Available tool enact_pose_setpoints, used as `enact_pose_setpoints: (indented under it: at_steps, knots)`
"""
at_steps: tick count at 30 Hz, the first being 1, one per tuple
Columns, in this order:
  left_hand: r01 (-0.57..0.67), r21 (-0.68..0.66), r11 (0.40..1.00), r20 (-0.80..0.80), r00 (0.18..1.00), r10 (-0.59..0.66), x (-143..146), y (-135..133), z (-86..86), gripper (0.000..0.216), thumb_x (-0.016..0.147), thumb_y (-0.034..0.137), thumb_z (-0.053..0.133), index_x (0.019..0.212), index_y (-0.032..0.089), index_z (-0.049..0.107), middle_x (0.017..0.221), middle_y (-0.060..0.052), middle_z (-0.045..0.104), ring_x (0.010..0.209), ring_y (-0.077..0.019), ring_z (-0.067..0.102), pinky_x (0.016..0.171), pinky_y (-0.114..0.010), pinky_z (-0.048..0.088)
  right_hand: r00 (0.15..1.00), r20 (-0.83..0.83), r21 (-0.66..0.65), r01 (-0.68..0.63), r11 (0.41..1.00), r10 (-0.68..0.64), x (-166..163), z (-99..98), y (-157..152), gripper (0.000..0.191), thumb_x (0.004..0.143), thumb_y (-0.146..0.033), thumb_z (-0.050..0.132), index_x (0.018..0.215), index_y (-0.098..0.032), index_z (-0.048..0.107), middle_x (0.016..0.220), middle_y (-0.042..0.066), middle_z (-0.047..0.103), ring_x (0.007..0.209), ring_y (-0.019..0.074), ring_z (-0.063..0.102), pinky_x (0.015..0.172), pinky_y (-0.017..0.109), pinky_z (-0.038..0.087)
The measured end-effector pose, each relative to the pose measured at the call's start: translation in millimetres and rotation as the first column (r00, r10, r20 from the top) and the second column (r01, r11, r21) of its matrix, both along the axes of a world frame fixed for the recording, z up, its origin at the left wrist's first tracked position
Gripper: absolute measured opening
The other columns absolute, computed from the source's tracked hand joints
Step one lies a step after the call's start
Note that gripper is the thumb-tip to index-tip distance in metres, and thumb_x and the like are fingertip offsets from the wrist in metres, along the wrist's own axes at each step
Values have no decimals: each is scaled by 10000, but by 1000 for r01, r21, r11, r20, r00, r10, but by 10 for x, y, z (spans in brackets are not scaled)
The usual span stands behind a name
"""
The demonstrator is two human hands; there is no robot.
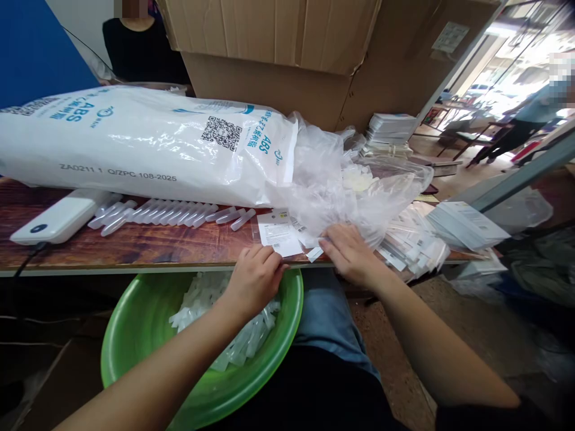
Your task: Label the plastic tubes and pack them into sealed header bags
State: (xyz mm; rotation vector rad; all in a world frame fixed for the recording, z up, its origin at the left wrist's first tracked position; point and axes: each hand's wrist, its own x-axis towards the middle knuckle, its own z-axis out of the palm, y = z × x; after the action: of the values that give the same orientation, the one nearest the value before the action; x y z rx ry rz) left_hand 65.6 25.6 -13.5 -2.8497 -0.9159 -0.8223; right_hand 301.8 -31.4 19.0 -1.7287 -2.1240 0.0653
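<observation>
My left hand (257,276) is closed at the table's front edge, above the rim of a green basin (123,341). Whatever its curled fingers hold, if anything, is hidden. My right hand (349,254) rests at the near edge of a crumpled clear plastic bag (323,173), its fingers bent together; I cannot make out what is between them. Between the hands lie a white printed card (274,234) and a small white slip (315,254). Many translucent plastic pieces (251,335) fill part of the basin on my lap.
A big white printed sack (179,149) lies along the table. Translucent tubes (171,212) stand in a row before it, beside a white power bank (63,218) with a cable. Loose cards (413,236) pile up at right. Cardboard (269,84) stands behind; two people are farther off.
</observation>
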Motion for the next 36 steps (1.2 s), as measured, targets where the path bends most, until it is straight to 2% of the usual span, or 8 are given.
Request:
enact_pose_setpoints:
  at_steps: [5,9,14,17,20,26,32,36]
  knots:
    - [-61,20,998,35,998,60,33,-103,-96,214,927,259,513,787,165,644,775,-60,634,760,-204,549,691,-341,346,996,-10,175,-87,981,90,-185,-134,-34,236,970,-287,385,1049,-133,546,929,122,584,916,245,514,835,407,420]
    - [-80,43,996,56,995,78,12,-106,-52,191,930,258,513,840,175,660,817,-48,660,781,-197,550,708,-343,334,943,-252,250,-154,956,218,-223,-205,-121,225,942,-206,474,1146,-167,561,998,104,614,949,207,548,857,363,454]
    - [-124,67,990,52,991,120,27,-99,-11,212,923,244,521,793,188,679,775,-39,659,784,-211,544,697,-361,300,626,-737,206,-152,967,255,-290,-251,-292,228,905,-200,570,1121,-263,607,1041,41,625,984,163,594,863,307,490]
    - [-166,65,984,51,985,163,37,-104,-29,181,916,265,545,849,206,702,747,-31,646,783,-217,546,676,-366,275,497,-839,177,-134,975,221,-293,-293,-335,216,885,-216,610,1090,-275,637,1034,32,651,993,166,609,880,310,501]
    - [-212,62,975,56,976,209,47,-121,-48,162,910,285,562,912,221,711,717,-22,634,767,-218,541,660,-369,254,554,-812,169,-78,982,184,-267,-312,-318,234,882,-209,613,1102,-283,647,1042,34,650,993,169,606,867,316,500]
    - [-272,76,959,76,961,266,68,-155,-29,207,924,309,538,1024,220,696,776,-27,657,791,-220,536,703,-401,256,847,-519,289,41,957,120,-377,-308,-253,279,870,-188,612,1136,-249,670,948,52,549,838,146,564,692,276,504]
    - [-339,12,941,42,940,338,73,-165,21,208,910,369,544,983,280,717,799,-42,597,809,-228,509,720,-409,262,934,-352,415,211,885,-58,-732,-407,-187,40,870,-161,582,850,-186,606,755,13,535,648,117,521,597,249,482]
    - [-383,-42,923,39,922,384,63,-149,38,214,873,428,578,825,305,746,831,-68,546,837,-254,468,718,-410,278,965,-243,455,207,866,-103,-904,-452,-55,147,893,-123,494,823,-174,613,861,81,580,782,169,575,710,295,506]
